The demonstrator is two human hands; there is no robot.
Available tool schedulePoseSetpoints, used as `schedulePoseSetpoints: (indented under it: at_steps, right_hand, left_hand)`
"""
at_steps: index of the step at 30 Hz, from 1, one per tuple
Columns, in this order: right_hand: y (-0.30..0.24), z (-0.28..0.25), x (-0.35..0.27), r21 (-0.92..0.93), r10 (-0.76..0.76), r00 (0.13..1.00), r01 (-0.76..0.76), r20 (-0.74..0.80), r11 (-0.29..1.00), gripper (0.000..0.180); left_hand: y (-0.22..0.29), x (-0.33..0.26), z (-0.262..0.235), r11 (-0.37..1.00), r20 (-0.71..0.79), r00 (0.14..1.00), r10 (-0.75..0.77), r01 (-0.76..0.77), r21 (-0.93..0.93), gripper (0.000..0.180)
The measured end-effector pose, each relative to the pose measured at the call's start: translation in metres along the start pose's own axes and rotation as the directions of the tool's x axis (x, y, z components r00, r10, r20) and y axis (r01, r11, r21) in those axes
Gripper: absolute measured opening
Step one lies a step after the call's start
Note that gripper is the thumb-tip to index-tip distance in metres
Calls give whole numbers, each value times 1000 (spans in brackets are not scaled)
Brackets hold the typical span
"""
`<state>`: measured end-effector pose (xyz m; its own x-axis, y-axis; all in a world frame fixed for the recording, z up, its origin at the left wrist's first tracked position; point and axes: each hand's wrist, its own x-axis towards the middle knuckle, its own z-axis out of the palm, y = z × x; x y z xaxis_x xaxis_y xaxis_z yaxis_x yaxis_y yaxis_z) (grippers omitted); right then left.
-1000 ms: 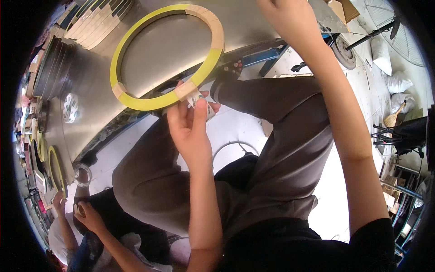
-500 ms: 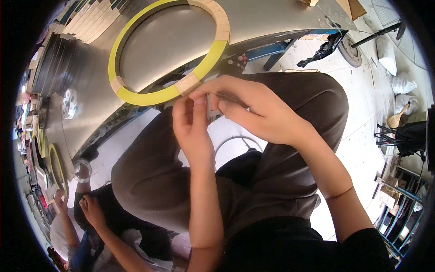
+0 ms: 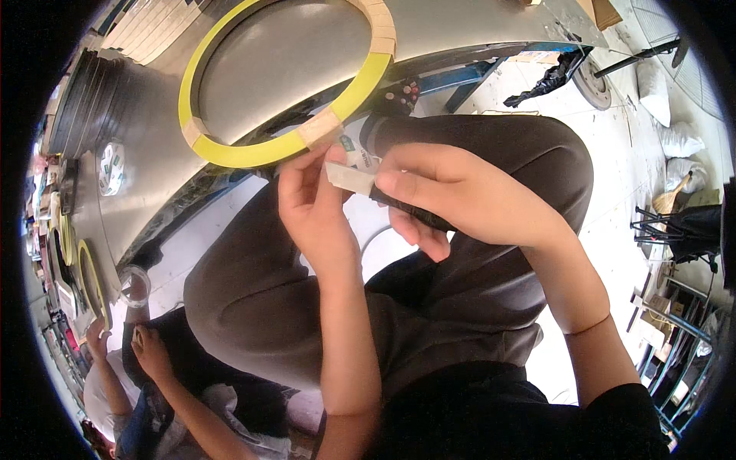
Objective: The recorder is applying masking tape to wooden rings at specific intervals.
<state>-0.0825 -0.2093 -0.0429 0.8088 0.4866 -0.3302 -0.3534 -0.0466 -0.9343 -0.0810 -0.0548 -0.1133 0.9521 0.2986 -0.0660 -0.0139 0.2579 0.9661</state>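
Note:
A yellow ring (image 3: pixel 270 150) with tan taped sections lies over the table's near edge. My left hand (image 3: pixel 310 188) is beside the ring's lower tan section (image 3: pixel 320 129), its thumb and fingers pinched against one end of a pale strip (image 3: pixel 349 178). At the strip's other end is my right hand (image 3: pixel 460 184), closed around a slim black tool (image 3: pixel 410 212) whose kind I cannot make out. The right hand's thumb presses where strip and tool meet, and its lower fingers hang loose. A whitish piece with green print (image 3: pixel 356 153) shows just behind the strip.
The metal table (image 3: pixel 299 57) carries a stack of dark curved pieces (image 3: pixel 80 107), pale curved pieces (image 3: pixel 149 31) and a white roll (image 3: pixel 112 167). At lower left, another person's hands (image 3: pixel 149 353) are near a second yellow ring (image 3: pixel 93 280). Metal shelving (image 3: pixel 675 360) stands at right.
My hands have drawn slightly apart. My right hand has turned and lowered, bringing the black tool and pale strip into view. The ring has shifted slightly up in view.

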Motion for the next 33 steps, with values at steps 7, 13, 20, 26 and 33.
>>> schedulePoseSetpoints:
  at_steps: [7,13,20,26,33]
  right_hand:
    - [6,-5,8,39,27,998,-25,-50,999,32]
    - [7,-4,13,28,13,997,-11,-72,1000,31]
    - [3,0,16,44,-35,993,40,-109,998,29]
    - [20,7,23,172,-22,962,71,-271,983,28]
    - [-2,39,-7,730,25,960,194,-277,655,41]
  left_hand:
    - [0,0,-1,995,-5,999,-42,41,-87,15]
    - [-2,3,-3,989,0,998,-55,54,-137,16]
    - [7,2,1,978,4,992,-128,127,-167,17]
    - [-8,-6,1,975,-118,968,-221,216,-56,9]
    - [-12,-5,-16,994,-54,995,-80,76,-75,14]
